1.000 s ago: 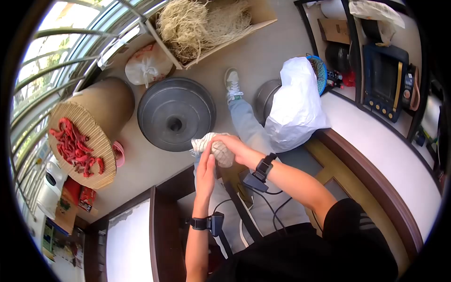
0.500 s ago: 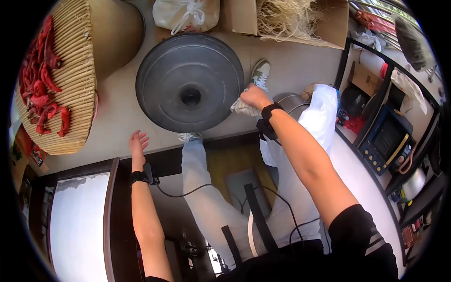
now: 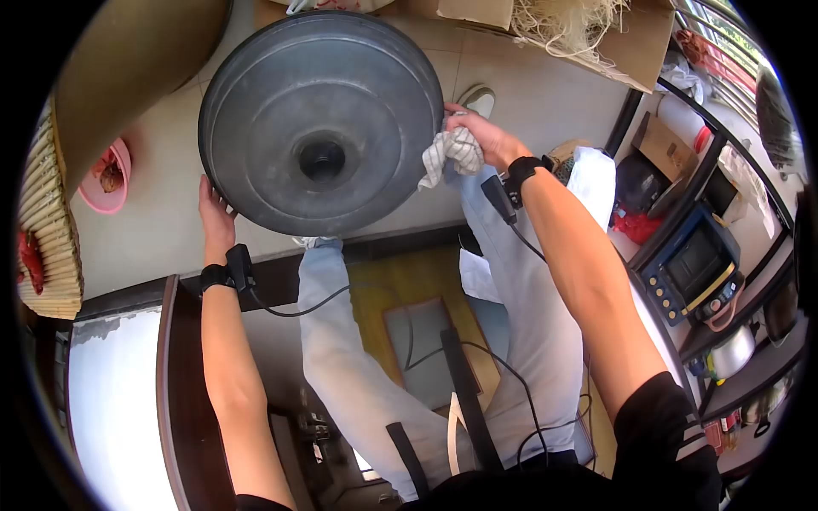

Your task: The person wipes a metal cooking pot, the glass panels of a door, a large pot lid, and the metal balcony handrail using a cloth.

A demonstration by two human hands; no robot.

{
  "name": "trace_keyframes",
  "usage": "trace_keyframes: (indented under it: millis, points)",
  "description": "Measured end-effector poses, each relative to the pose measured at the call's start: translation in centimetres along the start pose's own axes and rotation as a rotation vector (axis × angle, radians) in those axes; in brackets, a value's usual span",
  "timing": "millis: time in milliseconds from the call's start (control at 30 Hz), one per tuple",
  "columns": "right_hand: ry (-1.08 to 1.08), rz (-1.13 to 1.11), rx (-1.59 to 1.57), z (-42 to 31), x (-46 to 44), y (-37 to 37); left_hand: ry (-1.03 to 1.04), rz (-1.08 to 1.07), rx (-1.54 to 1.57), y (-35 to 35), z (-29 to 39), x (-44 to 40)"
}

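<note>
A large, round, dark grey metal vessel (image 3: 281,179), like the underside of a handpan, has a round hole at its centre and a black rim. My left hand (image 3: 218,217) holds its lower left rim, with fingers tucked partly out of sight behind the edge. My right hand (image 3: 481,138) is at its right rim, one finger reaching the edge. That same hand is closed on a crumpled, light striped cloth (image 3: 452,156), which hangs beside the rim. My fingertips under the vessel are hidden.
A cardboard box (image 3: 596,47) with pale straw-like strands stands at the top. To the left are a pink basin (image 3: 111,183), a tall brownish container (image 3: 136,60) and a woven tray (image 3: 55,230) with red peppers. Shelves with a microwave (image 3: 694,264) stand right. Cables hang from both wrists.
My left hand has come up to the vessel's rim and taken hold. My right hand has reached the right rim with the cloth. The vessel appears larger, nearer the camera, and the view has shifted.
</note>
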State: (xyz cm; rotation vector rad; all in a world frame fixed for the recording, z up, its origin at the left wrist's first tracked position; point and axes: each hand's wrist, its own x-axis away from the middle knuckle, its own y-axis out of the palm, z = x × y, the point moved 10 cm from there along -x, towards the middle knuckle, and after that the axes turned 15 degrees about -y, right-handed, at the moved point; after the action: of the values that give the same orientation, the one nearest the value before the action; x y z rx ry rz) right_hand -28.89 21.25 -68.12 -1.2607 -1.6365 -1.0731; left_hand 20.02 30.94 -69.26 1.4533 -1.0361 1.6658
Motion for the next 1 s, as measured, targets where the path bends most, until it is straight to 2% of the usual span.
trace_keyframes:
  millis: [100,267,600,800,933,1000]
  points:
    - [-0.032,-0.052,-0.044,-0.7,0.1,0.9,0.019,0.038,-0.008,-0.7,-0.1,0.8]
    - [-0.051,0.031,0.061,-0.9,-0.7,0.5,0.018,0.087,0.022,-0.5,0.2,1.4]
    - [-0.052,0.092,0.095,-1.1,1.2,0.1,0.062,0.034,0.048,0.3,-0.5,3.1]
    - [-0.041,0.066,0.076,-1.7,5.9,0.4,0.076,0.1,0.057,0.0,-2.6,9.5]
    - [-0.108,0.056,0.013,-3.7,11.1,0.6,0.055,0.121,0.035,-0.6,-2.2,15.0]
    - [-0.094,0.037,0.023,-3.6,13.8,0.5,0.025,0.127,0.042,-1.7,-4.5,18.3]
